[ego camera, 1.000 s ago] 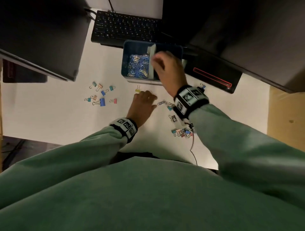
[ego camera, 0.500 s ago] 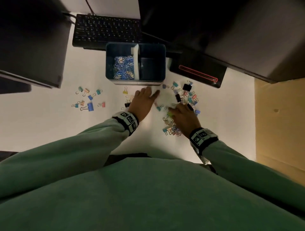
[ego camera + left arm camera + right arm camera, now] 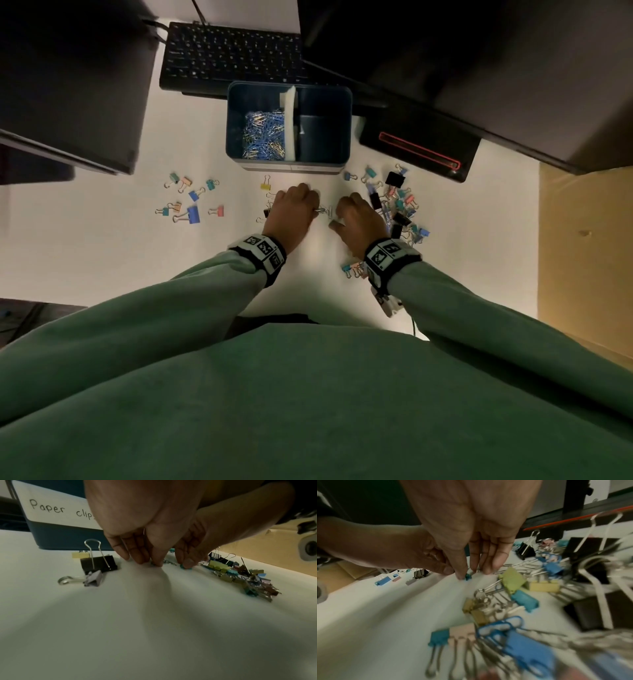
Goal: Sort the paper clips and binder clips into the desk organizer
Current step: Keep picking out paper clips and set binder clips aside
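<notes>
The blue desk organizer (image 3: 346, 102) stands in the middle of the desk. Its left compartment holds a heap of paper clips (image 3: 263, 135); its front carries a "Paper clips" label (image 3: 51, 511). My left hand (image 3: 313, 209) is bunched fingertips-down on the table and pinches loose paper clips (image 3: 323, 210). Just right of it, my right hand (image 3: 467, 573) pinches a small teal binder clip (image 3: 468, 576) between thumb and forefinger at the table surface. A dense pile of coloured and black binder clips (image 3: 399, 209) lies right of that hand.
Several small binder clips (image 3: 190, 200) are scattered at the left. A black binder clip (image 3: 98, 563) and a grey one (image 3: 92, 579) sit left of my left hand. A keyboard (image 3: 233, 54) and dark monitors lie behind the organizer. A black device with a red outline (image 3: 418, 147) is at the right.
My right hand came back from above the organizer down to the table beside the binder clip pile. The left hand's flat fingers have curled into a pinch.
</notes>
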